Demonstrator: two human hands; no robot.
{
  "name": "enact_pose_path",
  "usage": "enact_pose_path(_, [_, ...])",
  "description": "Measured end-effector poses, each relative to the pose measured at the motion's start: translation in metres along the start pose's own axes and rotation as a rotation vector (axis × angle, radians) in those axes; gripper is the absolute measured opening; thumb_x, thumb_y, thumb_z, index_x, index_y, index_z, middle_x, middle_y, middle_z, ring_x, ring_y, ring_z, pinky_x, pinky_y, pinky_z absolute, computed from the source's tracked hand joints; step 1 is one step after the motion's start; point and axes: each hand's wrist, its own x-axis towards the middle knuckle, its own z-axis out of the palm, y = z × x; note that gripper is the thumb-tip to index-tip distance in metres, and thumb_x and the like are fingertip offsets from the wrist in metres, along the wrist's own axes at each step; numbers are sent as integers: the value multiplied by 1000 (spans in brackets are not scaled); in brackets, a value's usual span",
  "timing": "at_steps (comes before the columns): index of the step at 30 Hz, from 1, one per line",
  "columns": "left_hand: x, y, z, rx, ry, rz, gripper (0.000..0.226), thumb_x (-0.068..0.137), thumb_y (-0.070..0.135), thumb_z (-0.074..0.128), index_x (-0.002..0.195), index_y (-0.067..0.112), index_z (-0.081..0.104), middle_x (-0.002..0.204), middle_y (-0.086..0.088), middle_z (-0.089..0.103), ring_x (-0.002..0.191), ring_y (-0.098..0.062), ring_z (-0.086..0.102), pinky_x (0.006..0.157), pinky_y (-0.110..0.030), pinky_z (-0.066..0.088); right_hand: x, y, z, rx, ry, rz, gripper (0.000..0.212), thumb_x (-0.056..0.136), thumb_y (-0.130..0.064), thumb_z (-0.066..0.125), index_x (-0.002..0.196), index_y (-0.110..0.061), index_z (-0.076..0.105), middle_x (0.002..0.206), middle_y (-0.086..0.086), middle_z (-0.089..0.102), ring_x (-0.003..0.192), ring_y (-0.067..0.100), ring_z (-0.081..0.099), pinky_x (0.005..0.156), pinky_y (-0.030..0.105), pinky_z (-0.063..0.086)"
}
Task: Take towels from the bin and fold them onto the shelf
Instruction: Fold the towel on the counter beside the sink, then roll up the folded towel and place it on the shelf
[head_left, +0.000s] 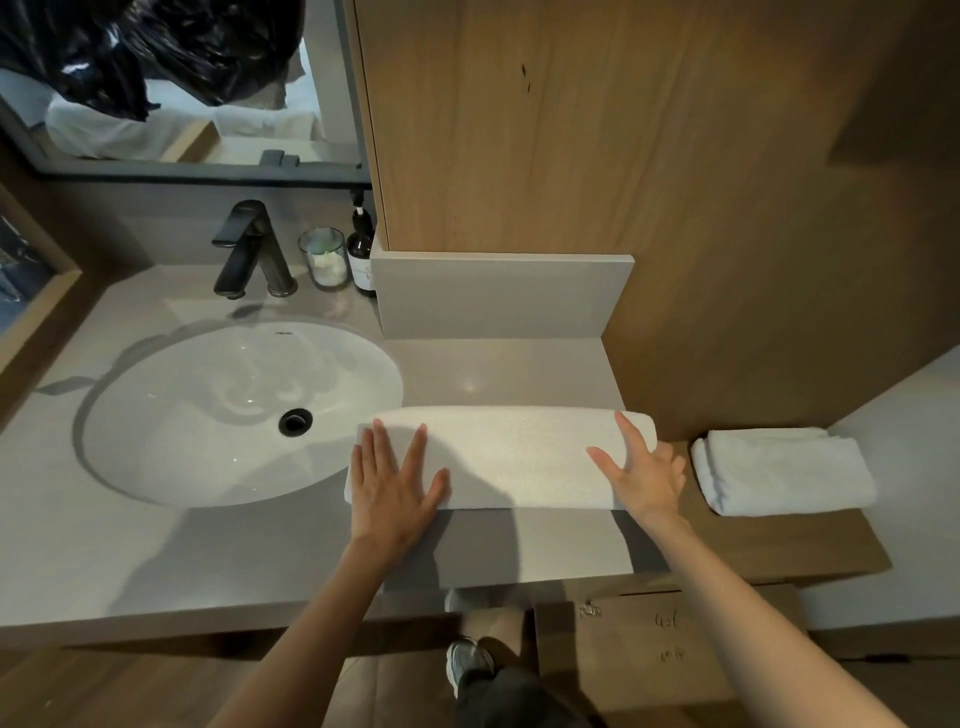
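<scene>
A white towel (509, 457), folded into a long strip, lies on the grey counter (208, 561) right of the sink. My left hand (392, 488) presses flat on its left end with straight, spread fingers. At the towel's right end, my right hand (641, 470) rests with fingers spread and straight. A second white towel (779, 470), folded small, sits on the wooden shelf (769, 545) to the right. A cardboard box (665, 644) stands on the floor below the counter edge.
A white oval sink (234, 415) with a dark faucet (249, 249) fills the counter's left. Behind it stand a glass jar (324, 257) and a dark pump bottle (361, 249). A wooden cabinet (571, 130) rises behind. My shoe (465, 662) shows below.
</scene>
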Motion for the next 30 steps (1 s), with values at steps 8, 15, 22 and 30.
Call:
enact_pose_path(8, [-40,-18,12,-90,11,58,72,94,64,17,142,20,47,146,-34,32,132,-52,36,108,-58,29,-39,30,-7,217,-39,-75,67,84,-55,63,142,-36,36,141,5,47,122,26,49,95,40,49])
enact_pose_path(15, [-86,-26,7,-76,-29,18,85,85,74,-6,152,30,21,159,-23,7,146,-42,9,115,-44,1,-79,29,-38,277,-61,-191,45,93,-32,61,135,-22,48,138,0,52,125,25,49,101,37,44])
enact_pose_path(22, [-75,-10,-54,-65,-269,61,63,101,50,28,154,29,3,160,-21,-1,146,-39,7,119,-45,14,-120,-41,-122,348,91,-496,27,97,-29,56,124,-29,53,118,-12,53,106,6,51,81,14,40])
enact_pose_path(30, [-17,75,-238,-752,72,462,68,97,45,49,153,23,18,158,3,22,145,-13,19,112,-28,18,-137,-143,-248,295,292,-857,21,95,-34,60,115,-30,56,121,-10,60,109,8,57,95,26,48])
